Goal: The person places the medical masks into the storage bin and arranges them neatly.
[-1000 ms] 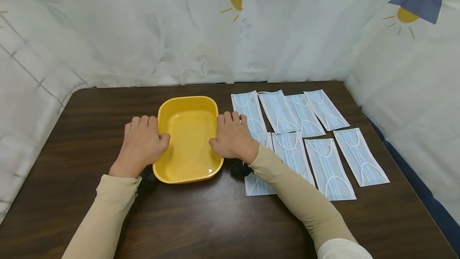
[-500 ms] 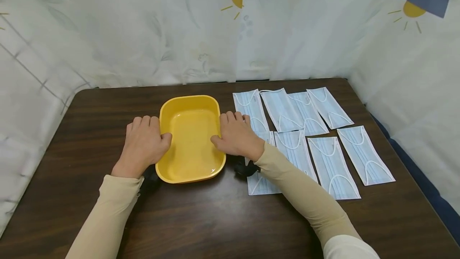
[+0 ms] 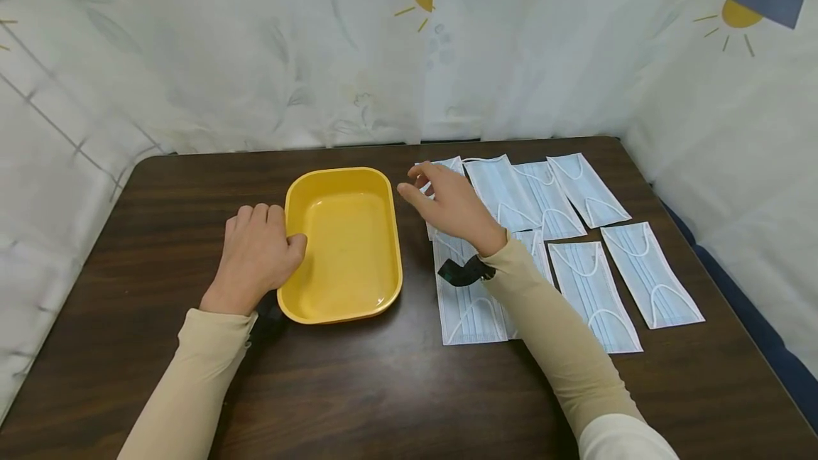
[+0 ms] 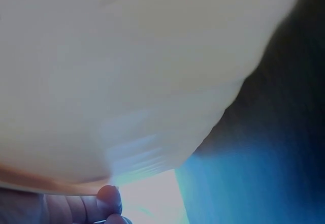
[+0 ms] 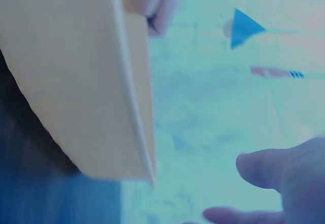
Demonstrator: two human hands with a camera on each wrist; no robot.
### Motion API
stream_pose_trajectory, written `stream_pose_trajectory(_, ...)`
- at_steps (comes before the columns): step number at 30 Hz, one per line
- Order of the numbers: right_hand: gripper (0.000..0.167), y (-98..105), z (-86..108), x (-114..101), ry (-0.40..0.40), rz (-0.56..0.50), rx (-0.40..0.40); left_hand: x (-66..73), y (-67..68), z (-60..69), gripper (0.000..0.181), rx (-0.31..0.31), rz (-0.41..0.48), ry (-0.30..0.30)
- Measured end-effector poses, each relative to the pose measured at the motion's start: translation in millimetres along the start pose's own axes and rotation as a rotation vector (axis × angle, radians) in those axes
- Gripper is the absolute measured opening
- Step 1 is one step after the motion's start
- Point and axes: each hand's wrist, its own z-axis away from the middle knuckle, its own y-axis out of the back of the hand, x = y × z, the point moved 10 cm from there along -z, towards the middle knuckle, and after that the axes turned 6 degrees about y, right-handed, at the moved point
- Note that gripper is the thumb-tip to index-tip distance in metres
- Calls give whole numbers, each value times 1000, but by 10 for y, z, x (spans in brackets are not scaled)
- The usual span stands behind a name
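A yellow plastic tray [image 3: 345, 247] with raised sides sits left of the table's middle. My left hand [image 3: 255, 254] grips its left rim, thumb over the inner edge; in the left wrist view the fingers [image 4: 76, 209] lie along the rim beside the pale-looking tray wall [image 4: 127, 71]. My right hand [image 3: 456, 208] is off the tray, over the nearest face masks, thumb and fingers apart and holding nothing. Blue face masks [image 3: 594, 293] with white ear loops lie flat in rows to the right. The right hand and forearm cover parts of several masks.
The dark wood table [image 3: 358, 396] has its far edge against a white printed curtain [image 3: 255, 55], which also hangs along both sides. A black strap [image 3: 466, 272] shows at the right wrist. Some masks overlap each other.
My right hand has let go of the tray's right rim and moved right, above the masks. My left hand stays on the left rim, and the tray shows little movement.
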Motion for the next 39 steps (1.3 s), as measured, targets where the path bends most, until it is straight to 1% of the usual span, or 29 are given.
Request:
stream_pose_trajectory(2,44,117,-9,89,-5,-55,60,3,2,-2,31,4,-2,-2)
stream_pose_trajectory(6,42,291,-15,313,-43,-136,152,4,8,-2,31,9,-1,-4)
stream_pose_trajectory(9,42,389,-18,488,-72,-189,202,1,9,-1,32,7,0,-4)
stream_pose_trajectory(12,44,446,-15,657,-107,-254,224,-9,8,1,32,2,0,-2)
stream_pose_trajectory(18,50,464,10,991,-198,-417,217,-17,-8,-1,31,-4,12,-2)
stream_pose_trajectory(22,52,450,32,1159,-241,-492,203,-14,-17,-7,31,-2,21,-6)
stream_pose_trajectory(28,53,416,49,1337,-284,-539,182,-8,-5,-13,28,6,30,-8)
stream_pose_trajectory(33,52,361,48,1463,-309,-563,160,-8,-13,-24,28,-6,32,-3)
stream_pose_trajectory(36,53,316,52,1528,-338,-583,145,-16,-22,-23,28,-15,34,2)
stream_pose_trajectory(39,53,270,74,1593,-388,-584,125,-18,-26,-16,27,-17,37,0)
